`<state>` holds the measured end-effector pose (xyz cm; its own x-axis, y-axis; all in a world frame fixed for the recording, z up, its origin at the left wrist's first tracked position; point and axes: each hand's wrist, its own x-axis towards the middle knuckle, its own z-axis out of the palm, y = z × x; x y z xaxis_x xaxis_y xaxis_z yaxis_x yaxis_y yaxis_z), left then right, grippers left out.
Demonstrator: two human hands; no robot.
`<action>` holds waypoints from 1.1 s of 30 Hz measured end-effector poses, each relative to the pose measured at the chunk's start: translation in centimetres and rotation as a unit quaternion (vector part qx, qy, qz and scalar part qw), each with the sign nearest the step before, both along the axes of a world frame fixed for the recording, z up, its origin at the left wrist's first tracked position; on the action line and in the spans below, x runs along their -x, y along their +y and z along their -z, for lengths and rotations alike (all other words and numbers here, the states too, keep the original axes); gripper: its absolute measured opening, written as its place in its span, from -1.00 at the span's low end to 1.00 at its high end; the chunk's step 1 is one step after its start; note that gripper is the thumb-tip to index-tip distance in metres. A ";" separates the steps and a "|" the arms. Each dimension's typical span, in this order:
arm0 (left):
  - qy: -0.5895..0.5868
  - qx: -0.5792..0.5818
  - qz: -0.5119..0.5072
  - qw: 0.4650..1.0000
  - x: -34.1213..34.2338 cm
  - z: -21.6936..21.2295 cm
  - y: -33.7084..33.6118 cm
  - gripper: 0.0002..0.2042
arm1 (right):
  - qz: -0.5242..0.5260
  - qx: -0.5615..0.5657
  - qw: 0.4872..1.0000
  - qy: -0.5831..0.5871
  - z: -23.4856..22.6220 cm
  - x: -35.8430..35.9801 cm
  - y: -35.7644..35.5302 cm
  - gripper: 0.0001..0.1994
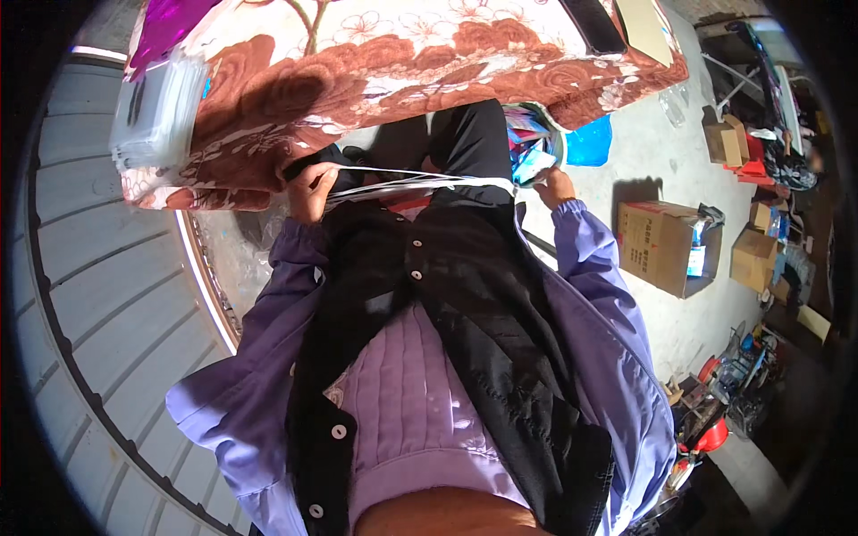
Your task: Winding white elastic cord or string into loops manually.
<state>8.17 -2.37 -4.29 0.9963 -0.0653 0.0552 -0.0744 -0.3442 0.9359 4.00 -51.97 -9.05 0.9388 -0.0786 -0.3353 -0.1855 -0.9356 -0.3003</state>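
Observation:
Several strands of white cord stretch across my lap, between my two hands. At their left end, my left hand is closed on the cord, thumb and fingers pinched together beside the table's near edge. My right hand grips the cord's other end with bent fingers, over by my right thigh. Just beyond that hand, colourful shiny packets fill a pale container on the floor side of the table. Part of the cord's left end is hidden by my fingers and the dark trousers.
In front stands a table under a brown-and-white floral cloth. Clear plastic sleeves are stacked at its left, near purple foil; a black tray lies far right. On the floor are a blue bag and cardboard boxes.

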 end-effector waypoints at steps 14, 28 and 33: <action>0.048 0.076 -0.030 0.995 -0.9 -1.3 -0.3 -0.91 | -0.081 -0.517 0.850 0.063 -3.7 -5.9 18.6 -0.94; 0.007 0.000 -0.031 1.000 -1.0 -1.6 -0.4 -0.91 | 0.075 -0.578 0.812 0.037 -4.9 -7.5 17.9 -0.95; 0.040 -0.009 -0.059 0.997 -1.3 1.6 -0.4 -0.90 | 0.159 -0.491 0.851 -0.099 -2.5 -7.8 17.1 -0.89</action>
<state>9.46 -2.75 -5.90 0.9983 0.0515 -0.0257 0.0427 -0.3627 0.9309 11.80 -34.83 -6.50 0.9679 -0.1127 -0.2245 -0.2382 -0.1275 -0.9628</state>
